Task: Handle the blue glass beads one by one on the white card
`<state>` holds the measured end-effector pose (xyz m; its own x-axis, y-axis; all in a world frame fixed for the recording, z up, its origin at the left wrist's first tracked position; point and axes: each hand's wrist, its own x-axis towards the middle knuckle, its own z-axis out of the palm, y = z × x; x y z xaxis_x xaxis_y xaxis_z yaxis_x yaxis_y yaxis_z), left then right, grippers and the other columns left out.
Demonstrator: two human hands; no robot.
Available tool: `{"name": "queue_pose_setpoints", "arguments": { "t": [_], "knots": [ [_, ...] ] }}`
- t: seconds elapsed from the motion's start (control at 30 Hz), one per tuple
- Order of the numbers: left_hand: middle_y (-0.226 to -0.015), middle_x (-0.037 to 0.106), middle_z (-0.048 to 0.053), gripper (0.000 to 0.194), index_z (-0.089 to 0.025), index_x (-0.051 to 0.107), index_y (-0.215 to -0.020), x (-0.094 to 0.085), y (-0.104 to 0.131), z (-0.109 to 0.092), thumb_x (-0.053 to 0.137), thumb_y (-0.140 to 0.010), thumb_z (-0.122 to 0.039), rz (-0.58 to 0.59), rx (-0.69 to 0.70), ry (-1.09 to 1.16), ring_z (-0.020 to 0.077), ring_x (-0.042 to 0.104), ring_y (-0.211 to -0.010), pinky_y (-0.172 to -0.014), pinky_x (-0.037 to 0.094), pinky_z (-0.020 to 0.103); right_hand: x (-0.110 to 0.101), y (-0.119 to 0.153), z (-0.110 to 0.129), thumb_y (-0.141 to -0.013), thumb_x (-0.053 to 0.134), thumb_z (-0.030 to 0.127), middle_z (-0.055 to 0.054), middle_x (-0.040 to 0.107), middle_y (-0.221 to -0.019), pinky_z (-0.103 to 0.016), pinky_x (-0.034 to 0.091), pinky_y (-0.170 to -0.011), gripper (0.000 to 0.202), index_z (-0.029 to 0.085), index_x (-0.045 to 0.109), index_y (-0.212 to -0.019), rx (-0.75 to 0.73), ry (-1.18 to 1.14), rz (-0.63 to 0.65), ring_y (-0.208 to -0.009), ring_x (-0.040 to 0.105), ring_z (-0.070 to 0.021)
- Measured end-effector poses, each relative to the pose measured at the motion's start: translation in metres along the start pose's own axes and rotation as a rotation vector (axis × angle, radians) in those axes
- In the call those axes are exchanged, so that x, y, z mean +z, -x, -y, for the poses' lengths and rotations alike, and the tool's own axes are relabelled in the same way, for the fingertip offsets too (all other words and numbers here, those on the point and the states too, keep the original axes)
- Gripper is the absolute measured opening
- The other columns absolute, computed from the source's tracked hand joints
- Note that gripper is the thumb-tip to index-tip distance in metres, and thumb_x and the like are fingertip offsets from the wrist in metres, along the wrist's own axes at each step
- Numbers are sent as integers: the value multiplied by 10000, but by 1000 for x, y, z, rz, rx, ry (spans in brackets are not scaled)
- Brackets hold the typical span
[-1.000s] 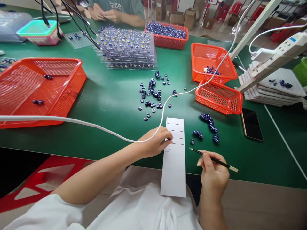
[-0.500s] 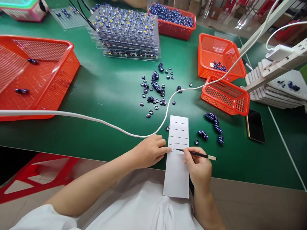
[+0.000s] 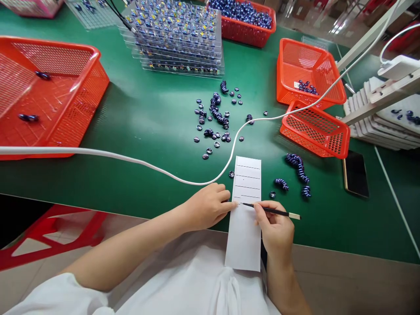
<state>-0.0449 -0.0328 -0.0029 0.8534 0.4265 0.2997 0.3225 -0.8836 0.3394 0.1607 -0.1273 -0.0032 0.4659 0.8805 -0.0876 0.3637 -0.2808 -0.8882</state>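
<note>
A long white paper strip (image 3: 244, 245) with several dark lines across its upper half hangs over the table's front edge. My left hand (image 3: 210, 206) rests at the strip's left side, fingers curled, one fingertip on the paper; what the fingers hold, if anything, is hidden. From the right, my right hand (image 3: 277, 225) pinches a thin black stick with a pale end (image 3: 275, 211), its tip on the paper close to my left fingertip. Dark shiny beads (image 3: 218, 114) lie loose and in curved rows beyond the strip, and more bead rows (image 3: 297, 167) lie to its right.
A white cable (image 3: 144, 165) crosses the table just beyond my hands. Red baskets stand at the left (image 3: 75, 109), back (image 3: 249, 33) and right (image 3: 315, 131). Stacked clear trays (image 3: 183, 57) are at the back. A phone (image 3: 356, 175) and stacked white trays (image 3: 377, 127) are at the right.
The whole view has shifted slightly, with things on the table appearing a little further right and up. Both hands keep nearly the same pose on the strip and stick.
</note>
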Motion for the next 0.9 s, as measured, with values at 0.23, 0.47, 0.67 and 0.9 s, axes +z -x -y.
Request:
{"name": "queue_pose_setpoints", "arguments": {
  "t": [0.23, 0.47, 0.67, 0.9],
  "knots": [
    [-756, 573, 48, 234, -177, 675, -1082, 3, 1, 1, 475, -962, -157, -20, 11, 6, 186, 448, -694, -611, 342, 323, -1, 1, -1, -820, 727, 430, 24, 642, -614, -217, 466, -484, 241, 196, 689, -862, 6, -37, -20, -502, 596, -114],
    [-757, 573, 49, 231, -177, 682, -1070, 2, 1, 0, 476, -965, -165, -28, 1, 5, 186, 451, -693, -612, 337, 323, 0, 1, -1, -810, 730, 448, 15, 653, -627, -220, 462, -471, 266, 189, 691, -856, 6, -11, -34, -498, 597, -118],
    [-754, 572, 50, 235, -178, 689, -1051, 2, 1, 0, 473, -962, -159, -20, 0, 1, 188, 460, -696, -617, 335, 322, 1, 2, 0, -809, 734, 438, 7, 660, -643, -222, 461, -471, 260, 184, 694, -849, 7, -31, -38, -497, 586, -113],
    [-754, 585, 58, 249, -178, 685, -1072, 4, 3, 2, 471, -948, -147, -18, -1, 23, 197, 481, -701, -621, 372, 320, -2, 2, -5, -806, 764, 368, 29, 619, -563, -229, 447, -461, 223, 173, 686, -880, 33, -319, -66, -463, 560, -111]
  ]
}}
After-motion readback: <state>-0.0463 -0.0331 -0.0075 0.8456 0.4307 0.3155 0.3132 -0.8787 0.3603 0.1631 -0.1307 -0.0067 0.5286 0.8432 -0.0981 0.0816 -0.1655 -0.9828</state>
